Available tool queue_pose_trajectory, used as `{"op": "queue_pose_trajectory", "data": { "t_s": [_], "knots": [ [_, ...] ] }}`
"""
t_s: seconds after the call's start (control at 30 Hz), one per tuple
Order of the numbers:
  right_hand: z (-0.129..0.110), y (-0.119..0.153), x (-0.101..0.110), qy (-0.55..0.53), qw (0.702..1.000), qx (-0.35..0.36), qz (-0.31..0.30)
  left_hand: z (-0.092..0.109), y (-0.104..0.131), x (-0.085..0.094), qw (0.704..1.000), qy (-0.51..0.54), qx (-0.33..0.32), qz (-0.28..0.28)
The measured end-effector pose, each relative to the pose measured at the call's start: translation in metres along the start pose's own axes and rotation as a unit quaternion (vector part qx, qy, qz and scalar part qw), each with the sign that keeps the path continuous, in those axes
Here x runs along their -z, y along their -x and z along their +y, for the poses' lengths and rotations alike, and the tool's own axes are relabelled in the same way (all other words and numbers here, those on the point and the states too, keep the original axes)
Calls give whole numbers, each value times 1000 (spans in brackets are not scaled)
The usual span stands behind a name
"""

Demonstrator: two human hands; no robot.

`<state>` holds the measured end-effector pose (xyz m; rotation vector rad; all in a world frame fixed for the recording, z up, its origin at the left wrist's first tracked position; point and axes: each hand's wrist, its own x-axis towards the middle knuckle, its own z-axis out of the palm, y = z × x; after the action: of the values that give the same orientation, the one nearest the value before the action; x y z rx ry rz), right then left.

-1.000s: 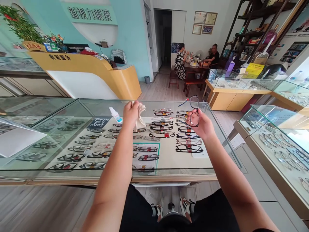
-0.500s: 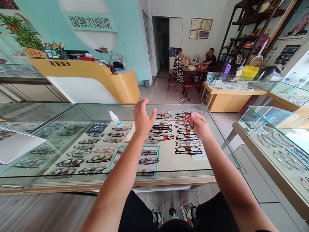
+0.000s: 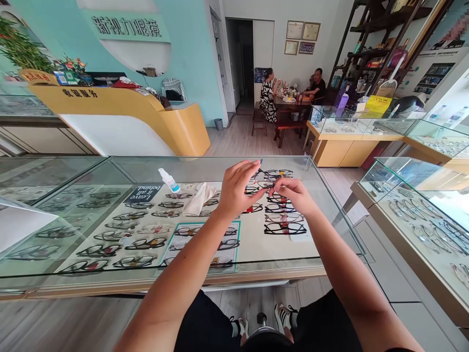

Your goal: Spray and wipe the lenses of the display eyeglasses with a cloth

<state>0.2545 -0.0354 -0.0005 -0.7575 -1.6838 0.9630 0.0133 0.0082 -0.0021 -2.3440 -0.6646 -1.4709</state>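
Both hands meet above the glass display counter (image 3: pixel 252 252), at a dark pair of glasses (image 3: pixel 264 185). My left hand (image 3: pixel 238 188) is curled with fingers bent over the glasses' far side and the thumb reaching toward the frame. My right hand (image 3: pixel 293 193) pinches the near right part of the same glasses between thumb and fingers. Beneath the hands, rows of eyeglasses (image 3: pixel 285 229) lie in the case. A white cloth (image 3: pixel 199 199) and a small white spray bottle (image 3: pixel 169 181) are on the counter to the left of my left hand.
At far left a white panel (image 3: pixel 25 222) juts over the counter. Another glass case (image 3: pixel 421 210) stands at right. A yellow reception desk (image 3: pixel 190 129) is beyond the counter. Two people sit at a wooden table (image 3: pixel 289 105) at the back.
My left hand has moved right and closed in on the glasses. My right hand has lowered and turned them from upright to a flatter position. The view has shifted slightly.
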Motion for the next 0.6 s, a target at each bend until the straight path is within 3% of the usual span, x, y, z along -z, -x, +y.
{"op": "queue_pose_trajectory", "data": {
  "t_s": [0.3, 0.4, 0.6],
  "knots": [
    [-3, 1, -2, 24, 999, 20, 8, 1, 1, 1, 1000, 3, 9, 12],
    [-4, 4, -4, 98, 989, 78, 83, 5, 0, 1, 999, 0, 23, 40],
    [-6, 11, -9, 214, 929, 214, 214, 14, -3, 5, 991, 0, 60, 122]
  ]
}}
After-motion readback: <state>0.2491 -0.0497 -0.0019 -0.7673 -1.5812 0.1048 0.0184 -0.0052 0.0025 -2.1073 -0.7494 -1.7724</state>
